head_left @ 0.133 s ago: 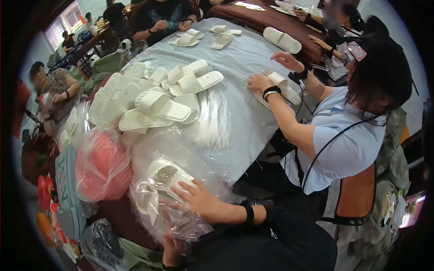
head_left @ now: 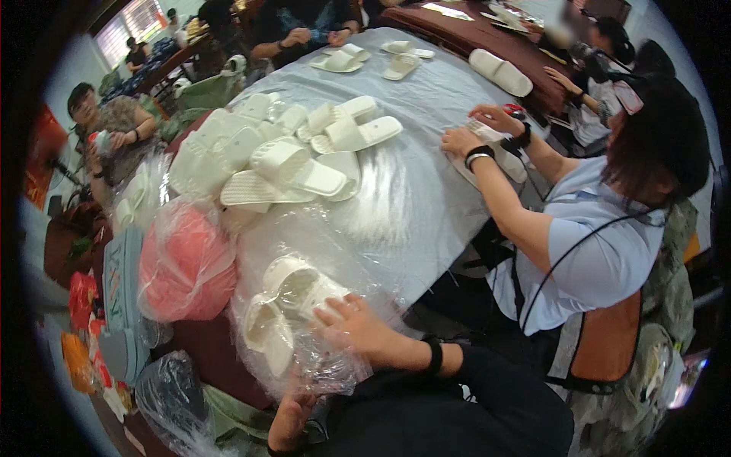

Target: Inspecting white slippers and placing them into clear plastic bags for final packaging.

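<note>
A clear plastic bag [head_left: 346,266] lies at the near edge of the table with white slippers [head_left: 269,333] inside it. My right hand [head_left: 356,327] rests on the slippers and film from the right, fingers stretched out and apart. Low in the picture, my left hand [head_left: 293,419] is at the bag's near end, its fingers closed on the film and partly covered by it. Just beyond the bag, a heap of white slippers [head_left: 285,164] spreads over the table.
A pink bundle in clear plastic [head_left: 186,263] stands left of the bag, beside a grey-blue case [head_left: 122,305]. At right, a co-worker's hands [head_left: 462,141] handle a slipper on the grey-covered table [head_left: 411,190]. More slippers [head_left: 500,72] lie farther back.
The whole view has shifted, so the table and slippers appear farther right. My right hand has slid slightly along the bagged slippers. At right, the co-worker's hands have moved over their slipper.
</note>
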Motion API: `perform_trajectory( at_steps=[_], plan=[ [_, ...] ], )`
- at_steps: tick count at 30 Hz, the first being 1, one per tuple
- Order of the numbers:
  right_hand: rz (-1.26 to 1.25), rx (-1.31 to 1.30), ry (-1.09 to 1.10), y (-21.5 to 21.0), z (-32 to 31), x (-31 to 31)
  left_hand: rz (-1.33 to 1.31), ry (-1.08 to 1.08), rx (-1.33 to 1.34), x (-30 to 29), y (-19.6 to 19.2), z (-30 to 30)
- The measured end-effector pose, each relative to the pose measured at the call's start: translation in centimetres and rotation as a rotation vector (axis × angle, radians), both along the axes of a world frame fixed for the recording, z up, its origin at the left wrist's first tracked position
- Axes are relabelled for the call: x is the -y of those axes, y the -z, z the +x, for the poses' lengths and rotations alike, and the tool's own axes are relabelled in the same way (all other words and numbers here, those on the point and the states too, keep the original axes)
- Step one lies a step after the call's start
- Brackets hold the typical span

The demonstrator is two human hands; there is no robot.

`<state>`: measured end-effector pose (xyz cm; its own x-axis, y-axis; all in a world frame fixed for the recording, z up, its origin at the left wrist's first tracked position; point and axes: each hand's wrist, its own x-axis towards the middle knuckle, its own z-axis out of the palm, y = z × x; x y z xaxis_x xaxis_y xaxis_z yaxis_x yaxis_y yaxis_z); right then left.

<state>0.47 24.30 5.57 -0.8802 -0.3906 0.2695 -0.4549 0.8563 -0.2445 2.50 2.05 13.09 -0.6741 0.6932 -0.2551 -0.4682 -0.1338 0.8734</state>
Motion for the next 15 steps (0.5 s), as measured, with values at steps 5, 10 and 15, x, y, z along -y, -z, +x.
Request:
perform_trajectory(
  at_steps=[5,10,15],
  plan=[
    [-0.261,-0.159,0.081,-1.0,-0.6,-0.7,-0.482,0.052,-0.285,6.5,0.3,0.0],
    [-0.924,0.143,0.090,-2.2,-0.5,0.5,-1.095,-0.628,-0.420,12.9,4.1,1.9],
    [-1.156,0.537,-0.164,-2.2,-0.5,-0.4,-1.467,-0.953,-0.768,17.1,9.2,4.9]
  ],
)
